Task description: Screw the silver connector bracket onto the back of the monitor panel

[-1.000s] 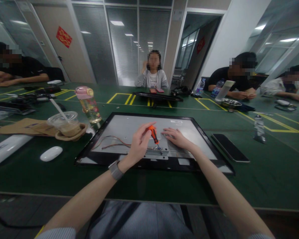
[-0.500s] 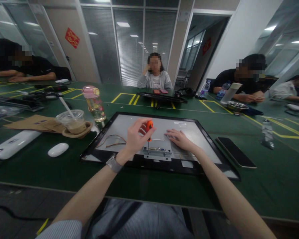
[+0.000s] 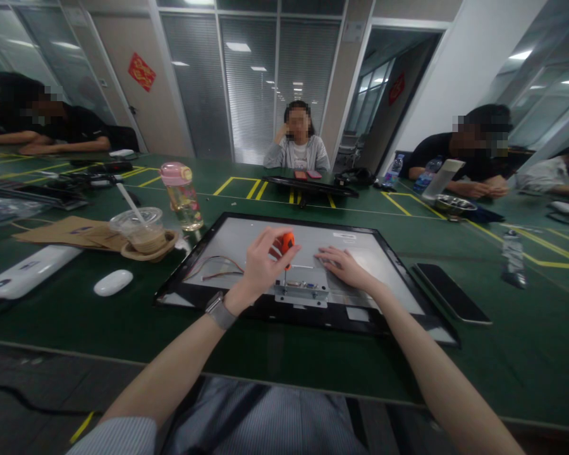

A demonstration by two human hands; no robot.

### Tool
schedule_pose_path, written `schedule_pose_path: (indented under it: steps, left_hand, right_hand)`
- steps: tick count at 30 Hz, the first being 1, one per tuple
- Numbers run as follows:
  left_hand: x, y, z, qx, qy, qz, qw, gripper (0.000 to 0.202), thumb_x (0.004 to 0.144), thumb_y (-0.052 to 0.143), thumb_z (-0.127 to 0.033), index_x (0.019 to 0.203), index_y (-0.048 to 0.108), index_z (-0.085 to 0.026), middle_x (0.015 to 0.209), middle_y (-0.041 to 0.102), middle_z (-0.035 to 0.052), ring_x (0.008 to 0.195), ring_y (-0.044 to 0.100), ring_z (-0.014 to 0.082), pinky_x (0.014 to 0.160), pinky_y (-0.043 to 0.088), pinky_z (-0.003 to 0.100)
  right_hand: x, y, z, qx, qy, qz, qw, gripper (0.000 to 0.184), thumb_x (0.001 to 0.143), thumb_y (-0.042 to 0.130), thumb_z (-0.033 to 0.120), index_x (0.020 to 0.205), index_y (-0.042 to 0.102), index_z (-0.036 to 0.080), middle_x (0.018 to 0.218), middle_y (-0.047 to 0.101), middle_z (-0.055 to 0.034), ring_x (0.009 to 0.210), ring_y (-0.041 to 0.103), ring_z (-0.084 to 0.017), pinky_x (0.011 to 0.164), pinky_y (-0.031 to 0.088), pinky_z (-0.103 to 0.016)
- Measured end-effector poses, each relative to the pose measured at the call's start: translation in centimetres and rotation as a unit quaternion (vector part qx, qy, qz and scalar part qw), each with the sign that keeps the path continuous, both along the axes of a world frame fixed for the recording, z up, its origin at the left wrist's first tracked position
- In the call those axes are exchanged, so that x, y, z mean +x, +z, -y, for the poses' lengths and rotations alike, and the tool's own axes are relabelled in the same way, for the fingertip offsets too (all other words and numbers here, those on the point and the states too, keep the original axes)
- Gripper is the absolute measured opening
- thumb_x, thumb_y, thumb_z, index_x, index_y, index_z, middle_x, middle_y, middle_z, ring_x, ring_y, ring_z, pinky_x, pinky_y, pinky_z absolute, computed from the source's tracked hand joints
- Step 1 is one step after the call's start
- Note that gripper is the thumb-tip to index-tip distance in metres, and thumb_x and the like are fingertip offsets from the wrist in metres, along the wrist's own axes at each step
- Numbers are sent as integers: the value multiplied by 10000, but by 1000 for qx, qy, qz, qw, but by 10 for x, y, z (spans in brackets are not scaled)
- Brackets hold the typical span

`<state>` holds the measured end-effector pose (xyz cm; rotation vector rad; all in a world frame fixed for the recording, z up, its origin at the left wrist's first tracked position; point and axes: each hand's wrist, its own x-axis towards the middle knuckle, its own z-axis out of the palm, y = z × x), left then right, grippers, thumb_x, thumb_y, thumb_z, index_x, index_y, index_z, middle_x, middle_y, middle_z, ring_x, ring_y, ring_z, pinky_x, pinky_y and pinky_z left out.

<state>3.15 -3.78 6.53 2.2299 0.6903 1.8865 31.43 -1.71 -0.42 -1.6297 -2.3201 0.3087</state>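
Observation:
My left hand (image 3: 264, 262) grips a screwdriver (image 3: 288, 242) by its orange handle, its thin shaft pointing down at a metal bracket with connector ports (image 3: 303, 292). Whether the tip sits in a screw is too small to tell. Flat on the table lies an opened monitor panel (image 3: 379, 253) with a black frame and a silver-grey back; the bracket is near its close edge. My right hand (image 3: 345, 266) rests on the panel, fingers stretched out and holding nothing. A loose bundle of thin wires (image 3: 213, 268) lies on the panel left of my left hand.
Left of the panel are a white mouse (image 3: 114, 282), an iced drink cup (image 3: 140, 229), a pink-lidded bottle (image 3: 183, 196) and a white device (image 3: 28, 272). A black phone (image 3: 450, 294) lies to the right. Across the green table (image 3: 246, 351) a person sits behind a dark flat screen (image 3: 313, 187).
The whole view has shifted slightly, with things appearing a little further right. The left hand keeps its hold on the screwdriver over the bracket, and the right hand stays on the panel.

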Motion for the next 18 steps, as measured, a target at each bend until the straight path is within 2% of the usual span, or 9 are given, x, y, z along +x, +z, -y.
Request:
schedule_pose_path:
  steps: [13, 18]
  left_hand:
    - [0, -2, 0, -9, -26, -14, 1000, 234, 908, 722, -277, 1112, 646, -191, 887, 625, -2, 645, 614, 64, 534, 537, 136]
    - [1, -2, 2, -79, -66, -7, 995, 211, 928, 564, -173, 1128, 632, -183, 865, 655, 10, 684, 639, 92, 581, 544, 173]
  right_hand:
    - [-1, 1, 1, 2, -2, 7, 1000, 420, 1033, 444, 318, 1417, 607, 361, 1588, 494, -54, 1506, 358, -341, 1170, 243, -705]
    - [-1, 0, 0, 10, -1, 12, 1000, 417, 1035, 443, 319, 1415, 609, 360, 1588, 494, -58, 1502, 368, -332, 1166, 255, -697]
